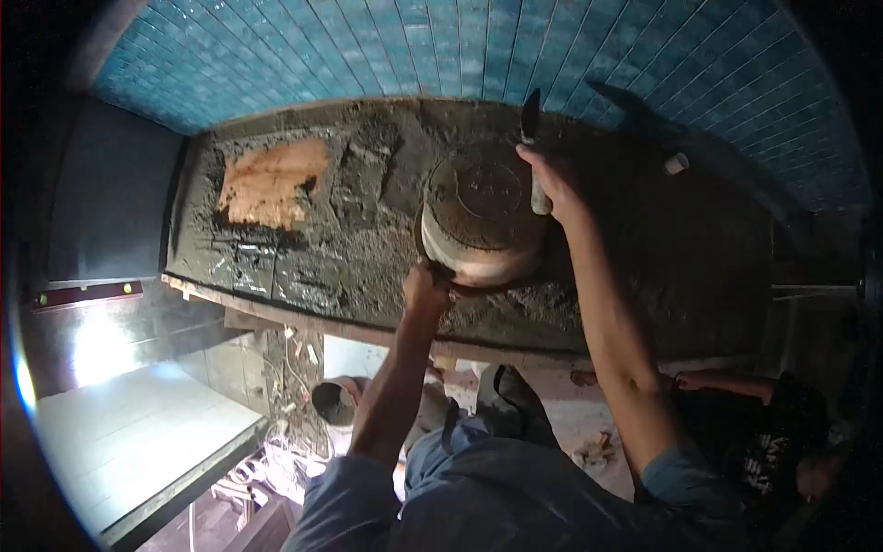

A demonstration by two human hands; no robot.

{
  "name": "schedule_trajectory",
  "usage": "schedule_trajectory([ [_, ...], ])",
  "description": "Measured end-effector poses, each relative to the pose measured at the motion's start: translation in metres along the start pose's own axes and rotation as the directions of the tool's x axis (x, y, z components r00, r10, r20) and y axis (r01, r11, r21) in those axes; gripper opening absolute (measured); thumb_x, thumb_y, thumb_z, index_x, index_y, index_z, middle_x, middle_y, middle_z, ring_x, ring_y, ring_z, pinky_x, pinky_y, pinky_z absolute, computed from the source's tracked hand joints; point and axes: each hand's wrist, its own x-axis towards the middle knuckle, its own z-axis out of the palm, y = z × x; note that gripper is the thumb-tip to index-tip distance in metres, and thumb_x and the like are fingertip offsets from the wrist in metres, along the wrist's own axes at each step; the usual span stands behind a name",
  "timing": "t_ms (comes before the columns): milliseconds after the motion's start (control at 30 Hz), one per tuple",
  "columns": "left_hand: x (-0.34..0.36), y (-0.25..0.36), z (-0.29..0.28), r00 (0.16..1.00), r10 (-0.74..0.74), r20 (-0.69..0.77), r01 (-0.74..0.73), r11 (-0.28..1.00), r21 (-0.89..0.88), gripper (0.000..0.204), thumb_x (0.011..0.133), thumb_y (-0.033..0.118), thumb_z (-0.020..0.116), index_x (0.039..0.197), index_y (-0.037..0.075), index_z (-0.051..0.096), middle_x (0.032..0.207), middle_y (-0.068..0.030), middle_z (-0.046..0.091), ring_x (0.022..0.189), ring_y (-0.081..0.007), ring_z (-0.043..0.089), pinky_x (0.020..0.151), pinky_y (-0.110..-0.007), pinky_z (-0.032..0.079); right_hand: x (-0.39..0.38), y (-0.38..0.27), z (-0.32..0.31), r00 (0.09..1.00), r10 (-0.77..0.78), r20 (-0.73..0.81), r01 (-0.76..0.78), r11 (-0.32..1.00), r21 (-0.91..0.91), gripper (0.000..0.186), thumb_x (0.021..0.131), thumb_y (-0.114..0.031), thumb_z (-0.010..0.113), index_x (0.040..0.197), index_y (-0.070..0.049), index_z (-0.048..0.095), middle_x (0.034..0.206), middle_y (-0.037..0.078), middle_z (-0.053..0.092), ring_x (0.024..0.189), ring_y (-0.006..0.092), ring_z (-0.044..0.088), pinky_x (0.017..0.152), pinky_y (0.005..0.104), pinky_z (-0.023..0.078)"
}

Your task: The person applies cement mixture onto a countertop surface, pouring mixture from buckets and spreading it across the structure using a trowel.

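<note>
Bucket [480, 262] is sitting base-up on the mortar-smeared counter [694, 276], toward one o'clock from the view's centre. At its seven o'clock, the left hand [426, 287] is clamping its lower rim. At its two o'clock, the right hand [559, 184] is gripping a trowel [531, 115], whose blade is pointing to twelve, toward the blue tiles [441, 55].

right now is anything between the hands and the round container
Nothing visible blocks the left hand, which is at the near rim of the round container. On the other side, the handle of the bladed tool gripped by the right hand appears between that hand and the container.
</note>
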Motion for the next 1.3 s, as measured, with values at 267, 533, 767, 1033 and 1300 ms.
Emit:
schedule_trajectory([
  [267, -0.159, 0.082, 0.039, 0.915, 0.332, 0.230, -0.338, 0.941, -0.013, 0.032, 0.099, 0.024, 0.050, 0.070, 0.011, 0.051, 0.060, 0.0017, 0.043, 0.045, -0.0112, 0.035, 0.042, -0.027, 0.031, -0.039, -0.015, -0.098, 0.915, -0.058, 0.398, -0.202, 0.790, 0.579, 0.076, 0.083, -0.053, 0.064, 0.137, -0.001, 0.047, 0.134, 0.013, 0.051, 0.119, 0.0267, 0.051, 0.098, 0.0413, 0.043],
  [533, -0.376, 0.205, 0.081, 0.534, 0.374, 0.758, -0.732, 0.654, 0.193, 0.039, 0.098, 0.021, 0.049, 0.132, 0.000, 0.048, 0.065, 0.0072, 0.034, 0.054, -0.0045, 0.035, 0.046, -0.020, 0.029, -0.167, 0.063, -0.036, 0.951, -0.162, 0.262, -0.226, 0.211, 0.951, 0.051, 0.097, -0.037, 0.050, 0.134, -0.001, 0.050, 0.133, 0.015, 0.055, 0.114, 0.0315, 0.057, 0.095, 0.0444, 0.049],
  [767, -0.392, 0.204, 0.025, 0.554, 0.324, 0.767, -0.724, 0.642, 0.252, 0.043, 0.094, 0.017, 0.052, 0.134, 0.002, 0.049, 0.064, 0.0024, 0.047, 0.052, -0.0081, 0.046, 0.049, -0.022, 0.038, -0.276, 0.153, 0.008, 0.842, 0.205, 0.499, -0.528, 0.120, 0.841, 0.035, 0.095, -0.029, 0.055, 0.120, -0.004, 0.057, 0.113, 0.013, 0.061, 0.100, 0.0279, 0.061, 0.086, 0.0459, 0.054],
  [1033, -0.354, 0.231, -0.103, 0.691, 0.288, 0.663, -0.700, 0.495, 0.515, 0.037, 0.092, 0.024, 0.059, 0.124, 0.005, 0.058, 0.064, 0.0079, 0.042, 0.052, -0.0036, 0.037, 0.047, -0.021, 0.030, -0.368, 0.093, 0.015, 0.962, 0.035, 0.270, -0.145, 0.905, 0.400, 0.032, 0.087, -0.033, 0.071, 0.096, -0.004, 0.060, 0.076, 0.006, 0.062, 0.058, 0.0152, 0.058, 0.054, 0.0328, 0.048],
  [1300, -0.319, 0.255, -0.211, 0.727, 0.395, 0.561, -0.683, 0.493, 0.539, 0.022, 0.096, 0.016, 0.052, 0.110, 0.003, 0.064, 0.061, 0.0087, 0.036, 0.050, -0.0023, 0.031, 0.043, -0.020, 0.024, -0.403, 0.043, 0.143, 0.951, -0.202, 0.234, 0.192, 0.979, 0.069, 0.057, 0.078, -0.050, 0.074, 0.096, 0.003, 0.064, 0.077, 0.012, 0.066, 0.066, 0.0258, 0.062, 0.062, 0.0367, 0.051],
])
